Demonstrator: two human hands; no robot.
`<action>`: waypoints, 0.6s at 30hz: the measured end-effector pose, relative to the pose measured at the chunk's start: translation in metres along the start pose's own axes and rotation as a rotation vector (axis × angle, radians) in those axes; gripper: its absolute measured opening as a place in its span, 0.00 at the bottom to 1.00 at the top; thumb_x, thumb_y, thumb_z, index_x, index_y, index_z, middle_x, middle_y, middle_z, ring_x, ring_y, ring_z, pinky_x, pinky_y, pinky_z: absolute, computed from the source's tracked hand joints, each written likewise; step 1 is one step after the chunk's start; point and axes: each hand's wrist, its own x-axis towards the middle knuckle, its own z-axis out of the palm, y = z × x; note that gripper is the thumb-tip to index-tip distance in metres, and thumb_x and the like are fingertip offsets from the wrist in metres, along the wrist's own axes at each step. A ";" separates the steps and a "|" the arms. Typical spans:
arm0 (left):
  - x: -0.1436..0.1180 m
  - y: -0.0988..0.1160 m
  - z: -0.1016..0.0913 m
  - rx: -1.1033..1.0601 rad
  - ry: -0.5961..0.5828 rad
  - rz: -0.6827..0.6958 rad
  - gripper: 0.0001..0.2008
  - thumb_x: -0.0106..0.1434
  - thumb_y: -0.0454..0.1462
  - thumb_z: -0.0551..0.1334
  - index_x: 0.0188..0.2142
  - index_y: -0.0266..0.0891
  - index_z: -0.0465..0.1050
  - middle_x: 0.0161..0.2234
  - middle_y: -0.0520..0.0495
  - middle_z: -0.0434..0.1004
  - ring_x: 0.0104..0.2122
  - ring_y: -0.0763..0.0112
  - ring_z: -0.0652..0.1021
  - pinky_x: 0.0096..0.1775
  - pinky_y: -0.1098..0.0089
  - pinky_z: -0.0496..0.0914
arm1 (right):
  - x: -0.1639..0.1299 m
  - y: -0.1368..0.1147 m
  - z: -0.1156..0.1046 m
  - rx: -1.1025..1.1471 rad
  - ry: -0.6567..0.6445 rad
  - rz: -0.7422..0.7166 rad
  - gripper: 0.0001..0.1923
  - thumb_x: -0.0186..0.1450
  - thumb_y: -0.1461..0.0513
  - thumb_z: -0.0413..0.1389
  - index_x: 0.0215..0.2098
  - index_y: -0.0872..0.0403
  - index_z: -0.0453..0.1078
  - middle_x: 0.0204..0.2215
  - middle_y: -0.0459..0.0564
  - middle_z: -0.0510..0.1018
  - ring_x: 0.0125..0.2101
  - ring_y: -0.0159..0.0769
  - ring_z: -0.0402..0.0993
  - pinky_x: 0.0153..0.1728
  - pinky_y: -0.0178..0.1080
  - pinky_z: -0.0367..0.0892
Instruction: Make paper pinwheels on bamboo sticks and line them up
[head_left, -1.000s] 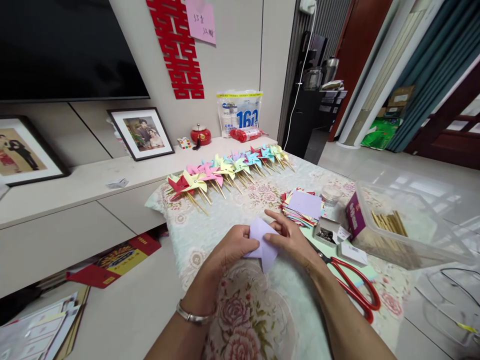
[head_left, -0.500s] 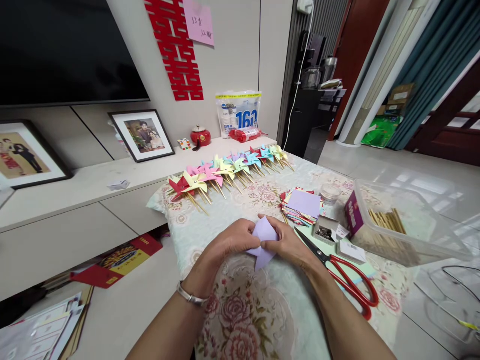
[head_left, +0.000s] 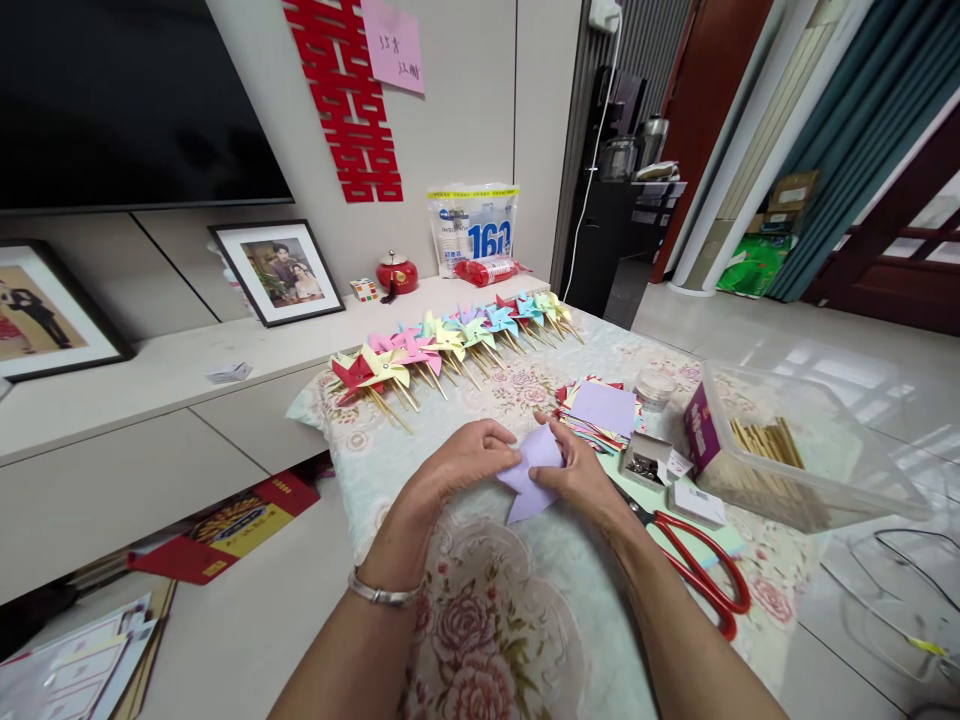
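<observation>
Between my hands, above the flowered tablecloth (head_left: pixel 450 540), is a light purple paper (head_left: pixel 536 495) with cut, pointed flaps partly folded inward, like a pinwheel. My right hand (head_left: pixel 581 485) grips its right side, the thumb pressed on the front and the fingers behind. My left hand (head_left: pixel 469 465) is closed at the paper's left edge, thumb and forefinger tips on it. To the right of my right hand lie red-handled scissors (head_left: pixel 697 560), their blades partly hidden by the hand. Behind them stands a small open box of metal fasteners (head_left: pixel 646 467).
Finished paper pinwheels on sticks (head_left: pixel 442 345) lie in a row at the table's far left edge. A stack of coloured paper squares (head_left: pixel 604 410) sits beyond my right hand. A clear plastic bin (head_left: pixel 795 500) with sticks, a small white box (head_left: pixel 696 503) and a round clear container (head_left: pixel 655 388) are at the right.
The purple paper has turned a little in my hands. My left fingers have loosened and shifted to its edge, while the right thumb has moved up and right on its front.
</observation>
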 end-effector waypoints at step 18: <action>0.001 -0.028 0.072 -0.657 0.386 0.081 0.17 0.43 0.37 0.74 0.35 0.34 0.80 0.31 0.45 0.85 0.32 0.63 0.82 0.36 0.68 0.73 | 0.006 0.007 0.005 0.227 0.202 -0.031 0.47 0.46 0.64 0.64 0.65 0.57 0.59 0.37 0.48 0.80 0.29 0.36 0.74 0.31 0.35 0.66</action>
